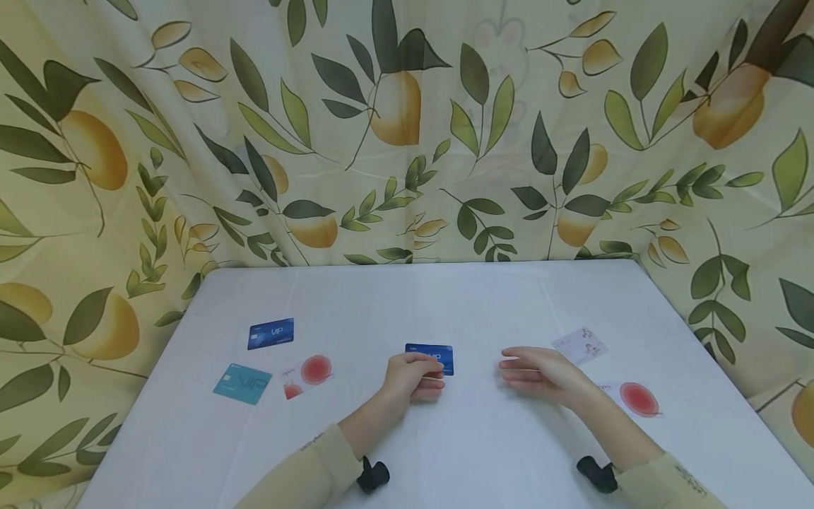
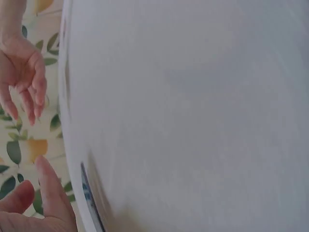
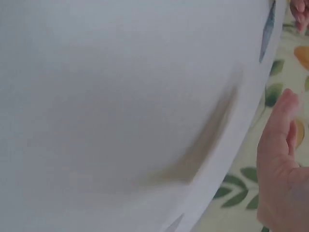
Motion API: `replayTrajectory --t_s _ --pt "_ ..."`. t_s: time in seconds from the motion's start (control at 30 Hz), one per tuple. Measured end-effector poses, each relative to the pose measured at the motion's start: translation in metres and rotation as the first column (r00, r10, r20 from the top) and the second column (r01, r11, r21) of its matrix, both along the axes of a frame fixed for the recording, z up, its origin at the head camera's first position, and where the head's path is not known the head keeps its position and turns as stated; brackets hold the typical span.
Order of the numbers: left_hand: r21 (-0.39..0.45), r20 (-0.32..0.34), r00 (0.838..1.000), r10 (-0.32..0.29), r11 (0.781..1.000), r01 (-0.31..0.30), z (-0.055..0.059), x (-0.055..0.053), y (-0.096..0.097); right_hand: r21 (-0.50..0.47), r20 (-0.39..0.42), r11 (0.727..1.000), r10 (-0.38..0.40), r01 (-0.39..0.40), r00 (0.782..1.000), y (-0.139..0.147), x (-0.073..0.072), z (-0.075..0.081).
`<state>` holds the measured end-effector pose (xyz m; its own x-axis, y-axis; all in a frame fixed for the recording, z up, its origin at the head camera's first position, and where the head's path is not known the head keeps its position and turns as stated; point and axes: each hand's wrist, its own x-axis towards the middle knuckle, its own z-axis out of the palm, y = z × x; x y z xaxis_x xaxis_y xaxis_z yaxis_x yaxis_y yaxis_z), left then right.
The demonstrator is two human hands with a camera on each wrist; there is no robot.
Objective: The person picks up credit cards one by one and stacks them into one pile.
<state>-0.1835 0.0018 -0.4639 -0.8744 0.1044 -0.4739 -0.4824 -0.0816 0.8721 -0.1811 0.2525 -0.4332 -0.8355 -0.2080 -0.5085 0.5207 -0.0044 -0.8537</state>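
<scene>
A dark blue VIP card (image 1: 445,363) lies on the white table near its middle. My left hand (image 1: 410,378) is right at this card and hides its lower left part. In the left wrist view the thumb and a finger (image 2: 54,195) of that hand stand apart with nothing between them, beside the card (image 2: 91,198) seen nearly edge-on. To the right, my right hand (image 1: 540,375) hovers over the table with its fingers extended and holds nothing. Behind it lies a pale patterned card (image 1: 581,346), and a white card with a red circle (image 1: 639,399) is partly covered by the wrist.
On the left side lie a dark blue VIP card (image 1: 270,334), a light blue VIP card (image 1: 242,384) and a white card with red circles (image 1: 308,376). A leaf-and-fruit patterned curtain (image 1: 407,191) hangs behind the table (image 1: 356,297). Black wrist straps (image 1: 596,474) show below the hands.
</scene>
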Motion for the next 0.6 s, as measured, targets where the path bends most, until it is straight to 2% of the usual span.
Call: replayTrajectory --t_s 0.17,0.27,0.37,0.47,0.6 --pt "0.063 0.008 0.999 -0.053 0.997 0.052 0.001 0.009 0.023 -0.092 -0.035 0.995 0.023 -0.026 0.999 0.032 0.008 0.002" --pt "0.099 0.025 0.997 -0.066 0.993 0.064 0.002 0.014 0.038 -0.150 -0.037 0.989 0.008 -0.013 0.999 0.050 0.014 0.003" --pt "0.111 0.049 0.996 -0.076 0.991 0.070 0.000 0.019 0.054 -0.216 -0.046 0.976 0.032 -0.041 0.998 0.069 0.020 0.001" --pt "0.123 0.068 0.993 -0.093 0.989 0.084 -0.001 0.022 0.069 -0.198 -0.064 0.979 0.042 -0.054 0.997 0.085 0.025 -0.003" --pt "0.165 0.079 0.990 -0.117 0.981 0.102 -0.003 0.025 0.087 -0.161 -0.067 0.987 0.011 -0.021 0.998 0.104 0.032 -0.002"
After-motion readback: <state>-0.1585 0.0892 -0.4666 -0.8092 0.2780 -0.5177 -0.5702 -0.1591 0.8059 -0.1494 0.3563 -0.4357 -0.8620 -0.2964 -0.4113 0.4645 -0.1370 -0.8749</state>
